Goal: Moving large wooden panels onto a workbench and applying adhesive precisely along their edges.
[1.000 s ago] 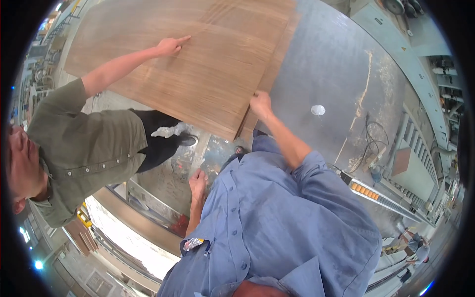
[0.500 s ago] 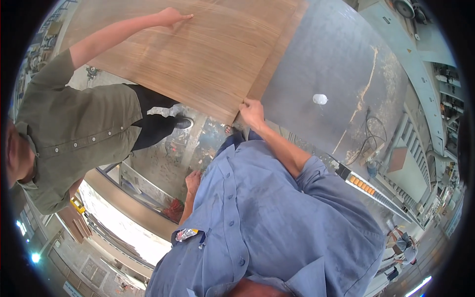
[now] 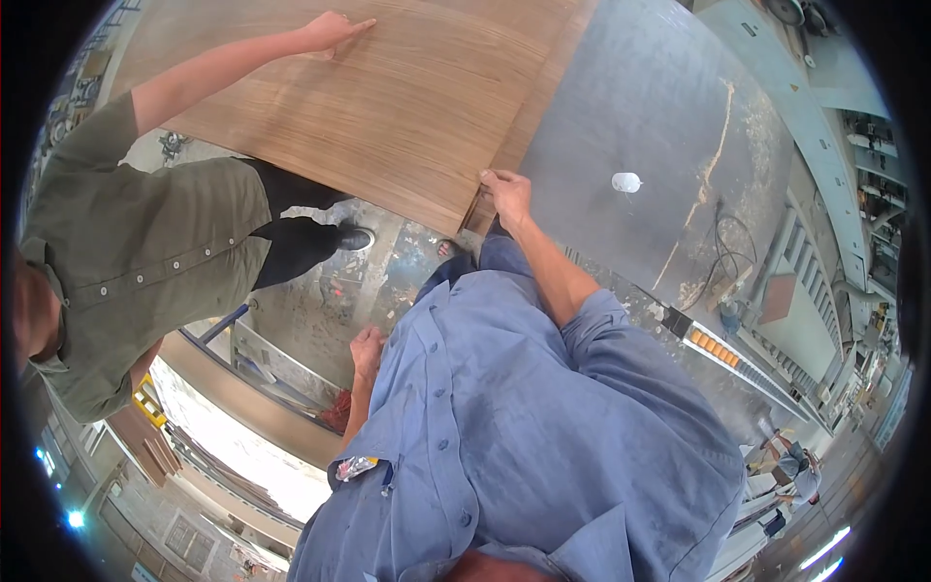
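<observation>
A large brown wood-veneer panel [image 3: 388,97] lies across the top of the view, on a thicker stack of boards whose edge shows along its right side. My right hand [image 3: 506,194] grips the panel's near corner, fingers curled over its edge. My left hand [image 3: 367,347] hangs by my blue shirt, holding nothing, fingers loose. A co-worker in an olive-green shirt [image 3: 145,262] stands at the left, one flat hand [image 3: 330,31] pressed on the panel's top face.
A grey metal table top [image 3: 669,97] extends right of the panel, with a small white object [image 3: 626,181] and dark cables [image 3: 722,238] on it. A metal frame [image 3: 267,361] stands on the stained floor by my left side. Machinery lines the right edge.
The panel has shifted up and away across the view. My right hand stayed on its corner and the co-worker's hand stayed on top. My left hand stays low.
</observation>
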